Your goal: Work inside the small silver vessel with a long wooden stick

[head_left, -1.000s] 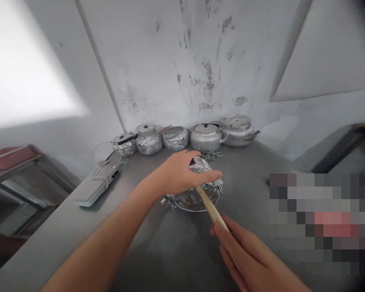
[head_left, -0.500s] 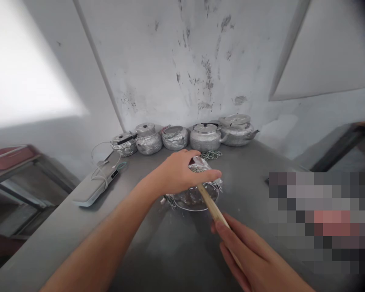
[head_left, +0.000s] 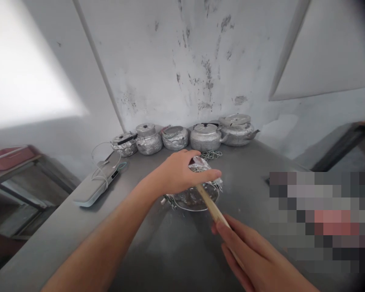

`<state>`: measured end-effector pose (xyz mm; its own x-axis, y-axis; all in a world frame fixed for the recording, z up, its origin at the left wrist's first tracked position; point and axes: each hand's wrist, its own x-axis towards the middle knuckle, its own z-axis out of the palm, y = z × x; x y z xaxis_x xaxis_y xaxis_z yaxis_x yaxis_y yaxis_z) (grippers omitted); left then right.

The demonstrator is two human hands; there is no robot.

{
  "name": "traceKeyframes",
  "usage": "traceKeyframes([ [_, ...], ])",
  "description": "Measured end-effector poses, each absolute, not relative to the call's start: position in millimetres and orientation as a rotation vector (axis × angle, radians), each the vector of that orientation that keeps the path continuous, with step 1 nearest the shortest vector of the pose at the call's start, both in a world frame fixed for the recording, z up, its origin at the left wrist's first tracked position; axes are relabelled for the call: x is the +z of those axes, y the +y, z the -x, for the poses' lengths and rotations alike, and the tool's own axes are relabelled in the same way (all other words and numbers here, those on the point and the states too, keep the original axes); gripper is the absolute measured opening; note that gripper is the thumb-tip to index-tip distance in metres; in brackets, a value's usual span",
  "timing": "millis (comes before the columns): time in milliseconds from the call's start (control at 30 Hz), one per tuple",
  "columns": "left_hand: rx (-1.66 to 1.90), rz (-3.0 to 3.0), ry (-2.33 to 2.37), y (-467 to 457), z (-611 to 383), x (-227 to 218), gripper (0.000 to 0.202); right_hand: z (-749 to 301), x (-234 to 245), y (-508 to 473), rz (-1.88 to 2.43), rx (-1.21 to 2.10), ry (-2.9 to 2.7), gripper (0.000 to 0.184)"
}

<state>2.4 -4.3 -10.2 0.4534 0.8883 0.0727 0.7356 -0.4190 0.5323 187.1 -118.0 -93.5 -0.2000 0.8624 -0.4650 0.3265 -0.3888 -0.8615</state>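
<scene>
My left hand (head_left: 179, 172) is clamped over the top of a small silver metal pot (head_left: 194, 197) lying tipped on its side, mouth toward me, in the middle of a grey metal table (head_left: 140, 243). My right hand (head_left: 255, 257) is closed around a pale wooden stick (head_left: 211, 207) whose far end reaches into the pot's mouth under my left fingers. The stick's tip is hidden inside the pot.
Several silver kettles and pots (head_left: 207, 136) line the table's back edge against a stained white wall. A short chain (head_left: 211, 154) lies in front of them. A flat grey device with a white cable (head_left: 99, 180) rests at the left. A pixelated patch covers the right side.
My right hand and the stick have shifted slightly lower and toward me. My left hand and the pot stay where they were.
</scene>
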Motion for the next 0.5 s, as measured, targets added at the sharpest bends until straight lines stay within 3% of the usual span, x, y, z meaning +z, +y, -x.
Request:
traceKeyframes([
  [500, 0.483, -2.274, 1.357, -3.9, -2.6, -10.6, 0.085, -187.9, -98.0, -117.5, 1.634, 1.6, -1.383, 0.044],
])
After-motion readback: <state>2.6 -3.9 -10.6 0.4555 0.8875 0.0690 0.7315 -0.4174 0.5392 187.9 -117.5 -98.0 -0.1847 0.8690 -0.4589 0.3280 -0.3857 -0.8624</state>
